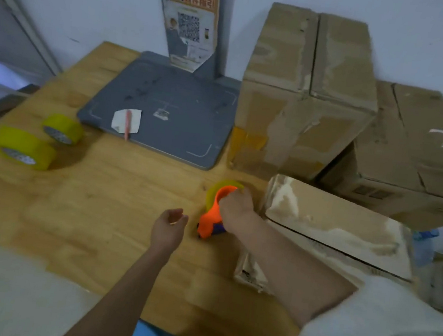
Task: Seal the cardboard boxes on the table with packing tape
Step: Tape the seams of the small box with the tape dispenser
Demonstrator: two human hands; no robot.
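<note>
An orange tape dispenser loaded with a yellow roll stands on the wooden table. My right hand grips its top. Beside it on the left, my left hand hovers over the table with loosely curled fingers, holding nothing. A low cardboard box lies just right of the dispenser under my right forearm. A tall box stands behind it, and a third box sits at the far right.
Two spare yellow tape rolls, one behind the other, lie at the table's left edge. A grey scale platform with a paper scrap and its post against the wall takes up the back middle.
</note>
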